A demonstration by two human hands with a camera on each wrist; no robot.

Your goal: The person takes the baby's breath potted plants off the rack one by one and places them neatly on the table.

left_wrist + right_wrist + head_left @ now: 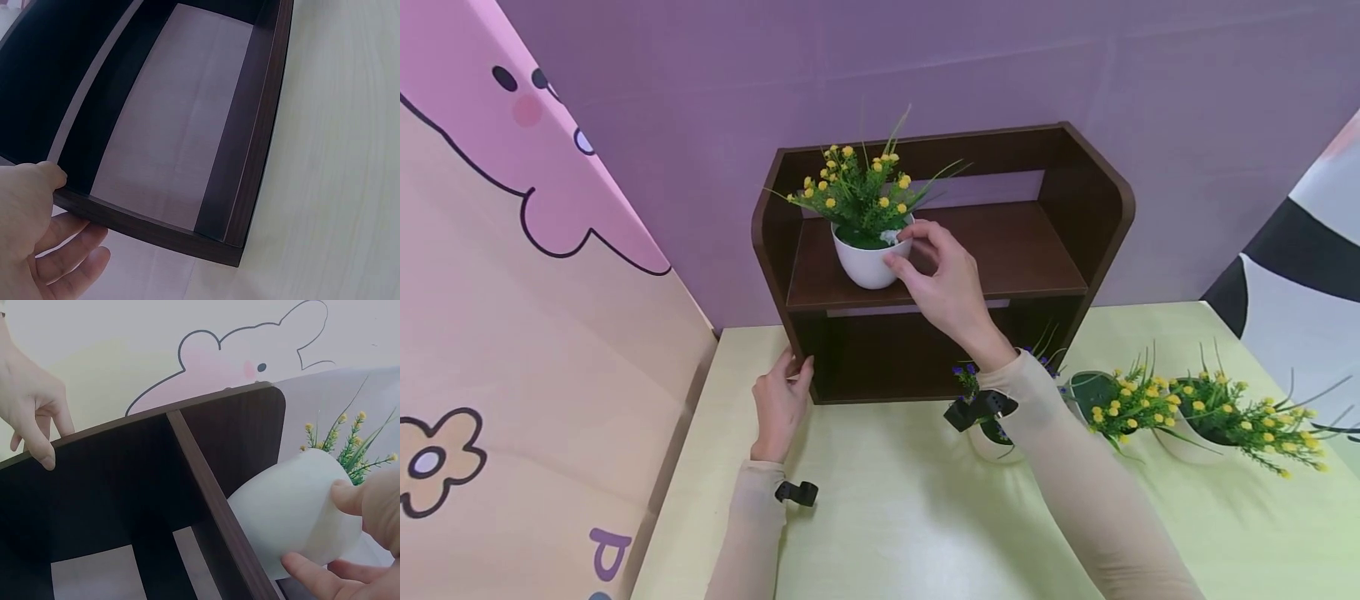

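Observation:
A dark brown two-tier shelf (1000, 242) stands on the table. My left hand (779, 405) grips the front edge of its left side panel low down, thumb inside and fingers outside, as the left wrist view shows. On the upper board, at the left, is a white pot (868, 267) with an artificial plant of yellow flowers (865, 183). My right hand (951, 287) holds this pot at its right side, thumb and fingers curved against the wall and rim. In the right wrist view the white pot (294, 515) overlaps the board's front edge.
A pot with purple flowers (992, 446) stands in front of the shelf, partly behind my right forearm. Two yellow-flowered pots (1195, 442) (1090, 396) are farther right on the pale table (865, 517). A purple backdrop (962, 67) rises behind; a cartoon-printed panel (535, 333) stands at the left.

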